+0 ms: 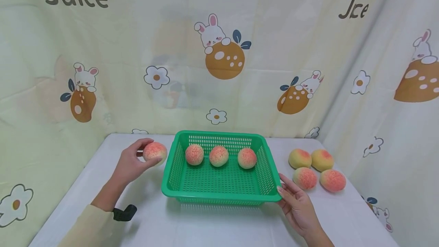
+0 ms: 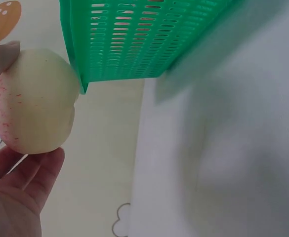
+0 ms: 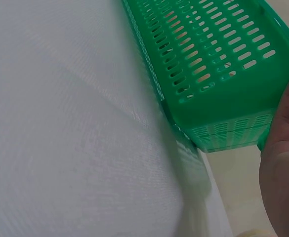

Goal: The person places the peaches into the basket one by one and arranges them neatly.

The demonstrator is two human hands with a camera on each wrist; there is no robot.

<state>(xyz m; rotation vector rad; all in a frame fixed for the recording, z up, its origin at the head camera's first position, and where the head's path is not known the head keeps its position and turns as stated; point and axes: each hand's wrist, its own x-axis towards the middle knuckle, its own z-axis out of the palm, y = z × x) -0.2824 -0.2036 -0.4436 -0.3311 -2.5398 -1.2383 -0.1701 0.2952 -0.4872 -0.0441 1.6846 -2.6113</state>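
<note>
My left hand holds a pink and cream peach just left of the green plastic basket, thumb on one side and fingers on the other. The left wrist view shows the peach's pale side close to the basket's rim. Three more peaches stand in a row inside, toward the back: a left one, a middle one and a right one. With thumb and fingers, my right hand grips the basket's front right corner; the right wrist view has its slotted wall.
On the right of the white table lie two yellowish peaches and, in front of them, two pinker ones. A cream curtain printed with rabbits and fruit hangs behind and along the sides. A black band is on my left wrist.
</note>
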